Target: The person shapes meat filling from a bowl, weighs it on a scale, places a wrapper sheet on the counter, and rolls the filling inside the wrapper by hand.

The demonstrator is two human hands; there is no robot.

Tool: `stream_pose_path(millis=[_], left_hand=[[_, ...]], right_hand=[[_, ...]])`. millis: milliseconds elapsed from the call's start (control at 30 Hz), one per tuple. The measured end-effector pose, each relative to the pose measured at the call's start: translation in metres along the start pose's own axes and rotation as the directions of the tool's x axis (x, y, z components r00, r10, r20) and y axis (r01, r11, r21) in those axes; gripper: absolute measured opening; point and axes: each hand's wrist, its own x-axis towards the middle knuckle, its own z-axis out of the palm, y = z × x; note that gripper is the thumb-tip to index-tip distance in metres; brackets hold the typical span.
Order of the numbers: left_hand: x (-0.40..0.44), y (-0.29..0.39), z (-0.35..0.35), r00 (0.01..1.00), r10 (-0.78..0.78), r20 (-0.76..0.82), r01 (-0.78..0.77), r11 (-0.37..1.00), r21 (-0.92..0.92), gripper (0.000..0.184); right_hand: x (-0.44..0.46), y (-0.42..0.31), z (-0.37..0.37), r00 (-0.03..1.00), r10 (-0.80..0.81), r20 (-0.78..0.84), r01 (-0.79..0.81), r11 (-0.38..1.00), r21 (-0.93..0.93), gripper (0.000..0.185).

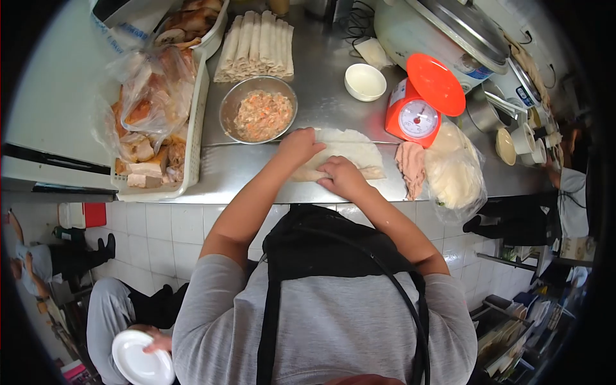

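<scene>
A pale, thin wrapper sheet (351,149) lies on the steel counter, its near edge folded over into a long roll. My left hand (299,147) is at the sheet's left side, fingers closed at its edge. On the near folded edge rests my right hand (343,176), its fingers curled and pressed on the wrapper. Just beyond my left hand is a metal bowl (258,109) of orange-flecked filling (262,116). Behind that bowl, finished rolls (255,46) are stacked in a pile.
A basket (194,135) of bagged meat stands left. Right are a red scale (418,119), a white bowl (365,82), a pink cloth (410,168) and bagged dough (454,176). A large cooker (443,38) stands behind. Other people are at both sides; one holds a white plate (142,357).
</scene>
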Motion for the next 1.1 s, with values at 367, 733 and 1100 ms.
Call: stream_pose_path(millis=[367,733,1100], left_hand=[[0.019,-0.006,0.007,0.991,-0.034,0.129,0.030,0.999,0.032,0.038],[0.022,-0.010,0.011,0.997,0.017,0.081,-0.019,1.000,0.019,0.036],[0.024,-0.007,0.008,0.992,-0.039,0.120,0.034,0.998,0.044,0.037]], right_hand=[[0.007,-0.009,0.012,1.000,0.000,0.026,0.000,1.000,0.017,0.029],[0.017,-0.021,0.027,0.999,-0.038,-0.002,0.038,0.999,0.020,0.031],[0.025,-0.032,0.036,0.994,-0.106,-0.036,0.106,0.994,0.000,0.031]])
